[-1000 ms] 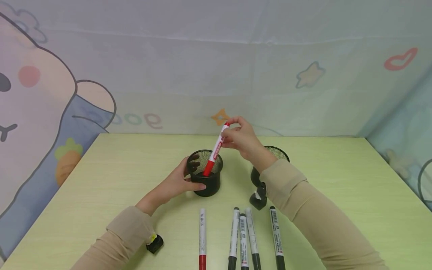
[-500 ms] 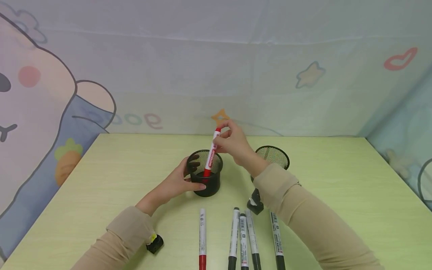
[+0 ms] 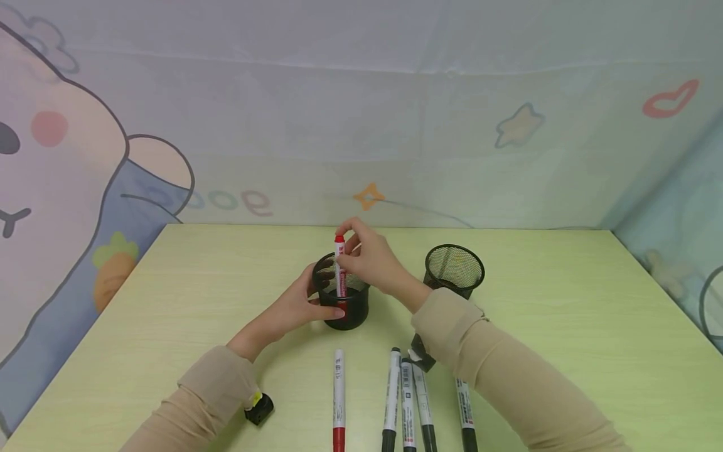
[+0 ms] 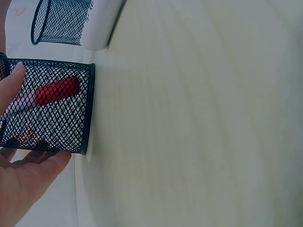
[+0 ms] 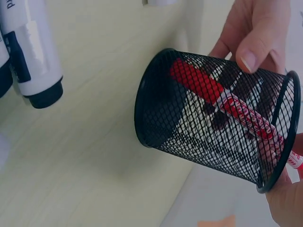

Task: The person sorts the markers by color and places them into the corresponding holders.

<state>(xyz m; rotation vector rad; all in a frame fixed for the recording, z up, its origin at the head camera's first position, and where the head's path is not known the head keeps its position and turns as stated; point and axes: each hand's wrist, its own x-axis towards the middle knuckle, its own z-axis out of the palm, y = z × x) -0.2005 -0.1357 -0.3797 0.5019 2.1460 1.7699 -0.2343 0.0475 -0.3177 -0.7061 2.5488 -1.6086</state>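
My left hand (image 3: 294,307) holds a black mesh pen cup (image 3: 349,314) from its left side, thumb across the front and fingers behind. Between the thumb and fingers of my right hand (image 3: 369,257) is the upper end of a red marker (image 3: 341,270) with a white barrel. That marker stands nearly upright in the cup, red cap down. Through the mesh in the right wrist view, the red cap (image 5: 194,80) shows near the cup's base. The left wrist view also shows the cap (image 4: 57,91) through the cup wall, with my left thumb (image 4: 12,87) on the mesh.
A second mesh cup (image 3: 454,270) stands to the right, partly behind my right forearm. In front lie another red marker (image 3: 339,395) and several black markers (image 3: 392,395), one partly covered by my right sleeve. A printed cloth (image 3: 361,125) hangs behind the table (image 3: 186,301).
My right hand has moved left and down, lowering the red marker deeper into the cup and turning it from slanted to nearly upright. My left hand and its cup stay put.
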